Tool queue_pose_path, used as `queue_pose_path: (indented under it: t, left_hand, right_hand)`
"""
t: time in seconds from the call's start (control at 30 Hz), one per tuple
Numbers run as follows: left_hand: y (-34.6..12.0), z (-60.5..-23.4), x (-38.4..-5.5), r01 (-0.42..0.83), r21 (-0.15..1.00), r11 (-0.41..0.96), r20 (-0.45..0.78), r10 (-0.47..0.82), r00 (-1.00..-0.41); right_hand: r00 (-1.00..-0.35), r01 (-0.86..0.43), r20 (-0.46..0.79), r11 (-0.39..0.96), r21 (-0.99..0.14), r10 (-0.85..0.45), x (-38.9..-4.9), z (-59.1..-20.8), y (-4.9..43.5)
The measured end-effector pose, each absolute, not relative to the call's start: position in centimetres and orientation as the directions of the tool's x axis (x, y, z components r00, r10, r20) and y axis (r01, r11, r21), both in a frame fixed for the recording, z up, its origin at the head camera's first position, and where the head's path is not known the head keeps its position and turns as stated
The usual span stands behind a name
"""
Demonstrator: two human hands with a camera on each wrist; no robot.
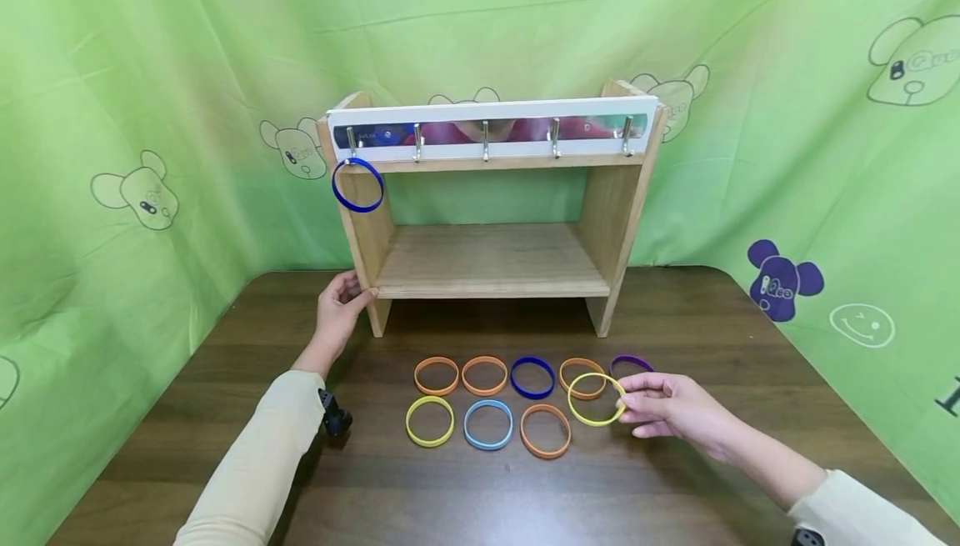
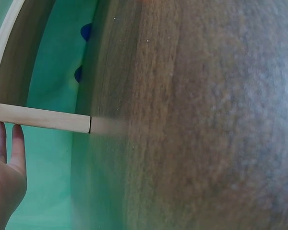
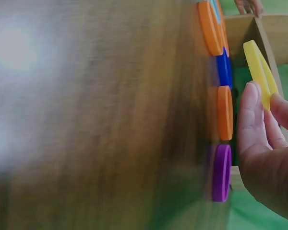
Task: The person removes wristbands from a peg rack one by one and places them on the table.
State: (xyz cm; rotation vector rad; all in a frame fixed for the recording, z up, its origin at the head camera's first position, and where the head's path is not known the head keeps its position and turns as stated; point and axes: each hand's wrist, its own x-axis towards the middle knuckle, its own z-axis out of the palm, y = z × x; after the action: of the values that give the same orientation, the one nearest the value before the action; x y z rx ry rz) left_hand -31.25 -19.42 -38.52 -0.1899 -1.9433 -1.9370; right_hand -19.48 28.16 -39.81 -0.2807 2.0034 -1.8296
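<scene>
My right hand (image 1: 671,408) pinches a yellow wristband (image 1: 596,400) between thumb and fingertips, above the table near the right end of the bands. In the right wrist view the same yellow wristband (image 3: 259,72) appears nearly edge-on. My left hand (image 1: 341,313) holds the left side panel of a wooden shelf (image 1: 495,288), thumb at its front edge. The left wrist view shows fingers (image 2: 18,148) against the panel's outer face; the thumb is hidden there. A blue wristband (image 1: 358,209) hangs from the leftmost metal hook (image 1: 351,142) on the shelf's top rail.
Two rows of wristbands lie before the shelf: several orange (image 1: 546,453), one blue (image 1: 532,394), one purple (image 1: 632,358), one yellow (image 1: 430,443) and one light blue (image 1: 488,447). Several more hooks (image 1: 485,142) line the rail. Green curtains (image 1: 480,21) surround the brown table (image 1: 420,504).
</scene>
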Motion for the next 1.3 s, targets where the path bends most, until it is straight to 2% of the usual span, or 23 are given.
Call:
queue_pose_path:
  t: [0.7,1.3]
  left_hand:
    - [-19.6,-38.7,-31.1,0.359,0.933,0.021,0.356,-0.196,-0.914]
    - [-19.4,-38.4,-31.0,0.35,0.936,0.038,0.351,-0.181,-0.919]
  right_hand:
    - [-0.848,0.181,-0.228,0.143,-0.973,-0.478,-18.7,-41.8,29.4]
    - [-0.85,0.173,-0.231,0.165,-0.971,-0.473,-18.6,-42.3,29.3]
